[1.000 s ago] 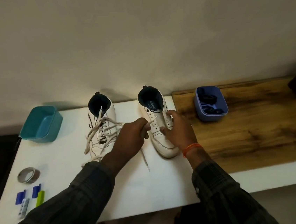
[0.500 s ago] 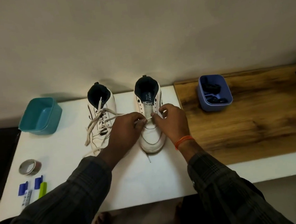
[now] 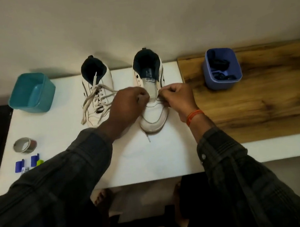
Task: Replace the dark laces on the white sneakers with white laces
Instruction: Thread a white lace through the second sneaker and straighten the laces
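Head view: both hands pinch a white lace across the right-hand sneaker (image 3: 151, 102).
Left hand (image 3: 126, 106) and right hand (image 3: 178, 98) flank its tongue, fingers curled shut on the lace ends; the shoe's long axis runs away from the person, toe nearest.

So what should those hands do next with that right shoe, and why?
Probably draw the white lace snug and even through the lowest eyelets. Both the left hand and right hand pinch it at the right sneaker, whose upper eyelets are unlaced.
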